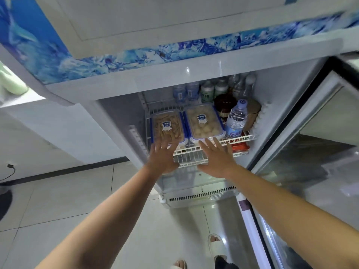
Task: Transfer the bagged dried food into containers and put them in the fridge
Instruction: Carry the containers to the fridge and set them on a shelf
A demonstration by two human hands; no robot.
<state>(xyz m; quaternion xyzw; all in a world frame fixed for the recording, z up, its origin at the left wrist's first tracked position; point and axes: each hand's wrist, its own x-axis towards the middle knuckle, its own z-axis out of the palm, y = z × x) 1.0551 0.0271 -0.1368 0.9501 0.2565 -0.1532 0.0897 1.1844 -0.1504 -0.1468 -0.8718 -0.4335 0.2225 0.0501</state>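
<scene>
- A fridge [194, 78] is seen from above with its glass door [310, 152] swung open toward 3 o'clock.
- Two clear containers with blue clips are set side by side on a white wire shelf [239, 139] inside the fridge.
- The left container [168, 126], at about 11 o'clock from the hands, is filled with brownish stick-shaped dried food and carries a small blue-and-white label on its lid.
- The right container [204, 121], just beside it toward 3 o'clock, is filled with pale rounded dried pieces and bears the same kind of label.
- The left hand [162, 158] is held spread with straight fingers, its fingertips at the near edge of the left container; whether contact is made cannot be told.
- The right hand [216, 158] is likewise spread flat, fingers straight, its fingertips at the near edge of the right container.
- Nothing is gripped by either hand.
- A water bottle [237, 120] is stood upright on the same shelf at 3 o'clock of the right container, just beside it.
- Further bottles and cans [207, 91] are ranged on a higher shelf toward 12 o'clock.
- A red packet [240, 147] is partly seen under the wire shelf at its right end.
- A pale tiled floor [58, 200] is seen below, with slippered feet [216, 244] at 6 o'clock.
</scene>
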